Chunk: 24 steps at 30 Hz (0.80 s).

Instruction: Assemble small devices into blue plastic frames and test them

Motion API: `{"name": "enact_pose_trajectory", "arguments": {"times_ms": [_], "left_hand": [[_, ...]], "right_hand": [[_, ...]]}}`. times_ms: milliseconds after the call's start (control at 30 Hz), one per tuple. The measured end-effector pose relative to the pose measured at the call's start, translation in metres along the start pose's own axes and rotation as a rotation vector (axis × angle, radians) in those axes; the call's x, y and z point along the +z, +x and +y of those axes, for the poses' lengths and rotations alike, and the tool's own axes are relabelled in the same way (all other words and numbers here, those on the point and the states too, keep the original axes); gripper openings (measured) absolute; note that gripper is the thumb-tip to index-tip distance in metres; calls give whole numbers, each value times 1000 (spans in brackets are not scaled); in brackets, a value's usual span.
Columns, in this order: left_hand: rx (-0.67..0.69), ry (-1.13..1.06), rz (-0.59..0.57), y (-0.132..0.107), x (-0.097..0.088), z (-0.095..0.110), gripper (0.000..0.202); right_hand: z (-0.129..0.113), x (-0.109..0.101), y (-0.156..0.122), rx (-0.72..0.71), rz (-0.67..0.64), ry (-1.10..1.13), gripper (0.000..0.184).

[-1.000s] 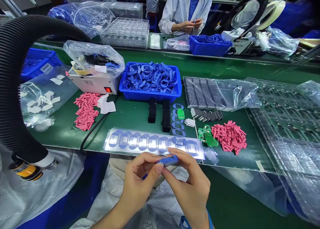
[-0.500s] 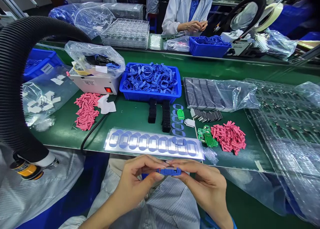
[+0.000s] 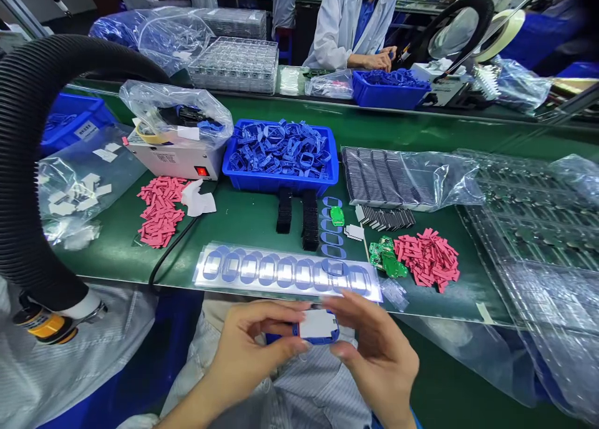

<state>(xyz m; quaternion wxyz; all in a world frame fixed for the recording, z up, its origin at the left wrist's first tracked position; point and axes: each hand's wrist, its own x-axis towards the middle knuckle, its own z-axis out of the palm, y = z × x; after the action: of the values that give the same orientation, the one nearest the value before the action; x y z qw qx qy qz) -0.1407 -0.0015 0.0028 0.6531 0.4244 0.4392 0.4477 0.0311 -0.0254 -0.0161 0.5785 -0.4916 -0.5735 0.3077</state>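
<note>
A blue plastic frame [image 3: 319,336] with a white pad [image 3: 317,324] on its upper face sits between the two hands, just beyond the person's lap and near the bench's near edge. Left hand [image 3: 253,360]: thumb and fingers curled, pinching the frame's left end. Right hand [image 3: 377,354]: fingers spread over the right end, thumb [image 3: 339,351] pressed to its near edge, so the frame is held, not released. Directly beyond the hands, on a green workbench [image 3: 107,254], lies a clear sheet [image 3: 285,273] carrying a row of blue frames. Far of that: a blue plastic bin [image 3: 281,182] heaped with more frames, two black stacks [image 3: 284,210] and a short column of loose blue frames [image 3: 331,235]. To the left: a white bench unit [image 3: 175,163] with a red switch, pink foam strips [image 3: 161,210] and a black corrugated hose [image 3: 28,135]. To the right: green circuit boards [image 3: 386,257], a second pile of pink foam strips [image 3: 425,260] and clear plastic trays [image 3: 528,213]. Across the bench, a co-worker's hand [image 3: 379,59] is near a smaller blue bin [image 3: 388,97].
</note>
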Motion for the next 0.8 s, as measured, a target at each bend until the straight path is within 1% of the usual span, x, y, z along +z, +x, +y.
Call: {"name": "enact_pose_trajectory", "arguments": {"times_ms": [67, 133, 167, 200, 233, 267, 300, 367, 433, 467, 500, 567, 667, 700, 733, 767, 800], "left_hand": [[219, 234, 44, -2, 2, -3, 40], [408, 384, 64, -4, 5, -9, 58], [452, 405, 76, -5, 7, -12, 64], [448, 383, 98, -6, 9, -15, 69], [397, 316, 123, -6, 12, -17, 71], [306, 208, 132, -6, 15, -19, 70], [179, 75, 115, -5, 18, -20, 66], [-138, -186, 17, -3, 24, -21, 53], [-421, -366, -123, 1, 30, -22, 48], [-523, -430, -177, 2, 33, -23, 48], [-590, -489, -217, 3, 37, -24, 47], [-643, -596, -267, 4, 43, -26, 45], [-653, -679, -288, 5, 46, -28, 42], [-642, -688, -289, 5, 45, -28, 41], [-627, -689, -282, 5, 44, -27, 41], [-611, -681, -266, 5, 42, -27, 41], [-599, -668, -241, 6, 40, -26, 40]], "right_hand": [[0, 5, -6, 234, 37, 125, 34], [-1, 7, -9, 405, 36, 185, 23], [-2, 5, -8, 460, 32, 204, 20], [-2, 3, -7, 494, 24, 220, 20], [-3, -1, -4, 502, 11, 230, 21], [-3, -6, -1, 497, -5, 223, 21], [-4, -11, 2, 489, -25, 200, 20], [-6, -21, 9, 460, -71, 125, 18], [-10, -28, 15, 421, -149, 66, 15], [-12, -29, 18, 401, -194, 44, 15], [-14, -30, 20, 379, -232, 28, 15], [-18, -32, 23, 333, -295, 1, 17], [-15, -44, 29, 205, -366, -46, 19], [-11, -52, 33, 155, -343, -124, 20], [-4, -60, 37, 112, -284, -247, 21], [4, -69, 44, 76, -197, -389, 22], [13, -77, 52, 51, -76, -580, 24]]}}
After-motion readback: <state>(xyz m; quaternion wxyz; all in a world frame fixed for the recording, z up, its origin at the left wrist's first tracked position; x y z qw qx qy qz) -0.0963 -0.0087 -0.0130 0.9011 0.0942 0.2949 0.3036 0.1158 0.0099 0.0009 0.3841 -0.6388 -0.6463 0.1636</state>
